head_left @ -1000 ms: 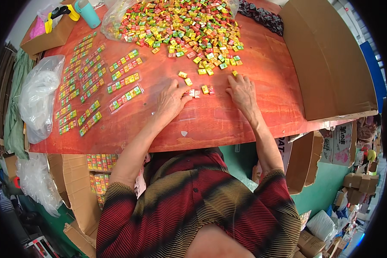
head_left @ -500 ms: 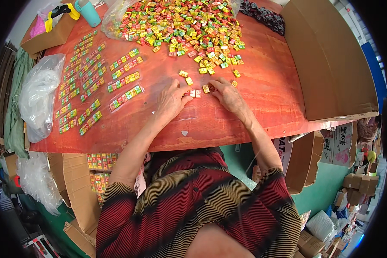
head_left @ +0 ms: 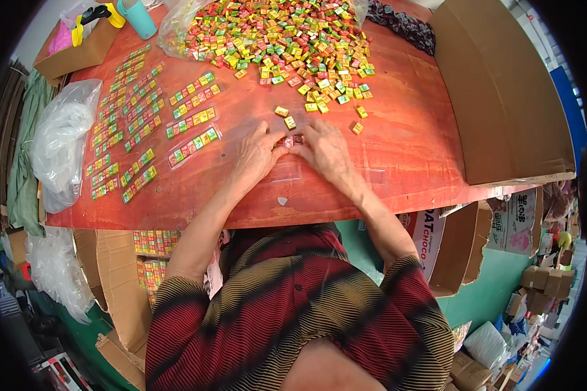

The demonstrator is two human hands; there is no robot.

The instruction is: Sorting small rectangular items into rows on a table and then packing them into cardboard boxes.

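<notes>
Between my two hands lies a short row of small red boxes [head_left: 291,141] on the red table [head_left: 398,143]. My left hand [head_left: 257,153] closes on the left end of the row, thumb and fingers bent. From the other side my right hand [head_left: 326,151] presses at the right end, and its fingers cover part of the row. Just beyond the fingertips sit two loose yellow boxes, one of them a small yellow box [head_left: 289,122]. A large heap of small coloured boxes [head_left: 280,39] spreads over the far side.
Finished-looking rows of boxes [head_left: 192,147] lie at the left, some in clear sleeves. A clear plastic bag [head_left: 65,143] hangs at the left edge. A big cardboard box [head_left: 502,98] stands at the right. A carton [head_left: 78,55] and a teal bottle [head_left: 137,18] are at the far left.
My right hand has moved left to meet the row, and the yellow box it was at is now hidden under its fingers. My left hand stays at the row's left end.
</notes>
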